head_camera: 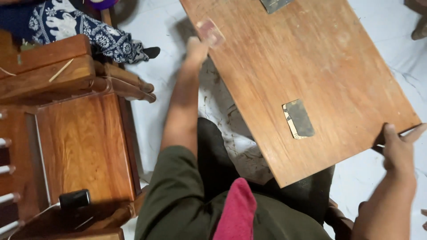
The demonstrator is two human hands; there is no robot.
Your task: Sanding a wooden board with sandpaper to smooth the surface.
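Note:
A large brown wooden board (pixel 307 71) lies tilted in front of me, over my lap. My left hand (pixel 196 49) reaches out to the board's left edge and holds a small reddish piece of sandpaper (pixel 210 32) against the wood; it is blurred. My right hand (pixel 398 149) grips the board's near right corner, thumb on top. A dark worn sandpaper sheet (pixel 299 118) rests on the board near its front edge. Another dark sheet (pixel 275 4) lies at the board's far edge.
A wooden chair with armrest (pixel 84 142) stands at my left, with a black charger and white cable (pixel 74 198) on it. Blue patterned cloth (pixel 84 26) drapes over furniture at the top left. White marble floor (pixel 155 26) shows around. A red cloth (pixel 238 209) hangs at my chest.

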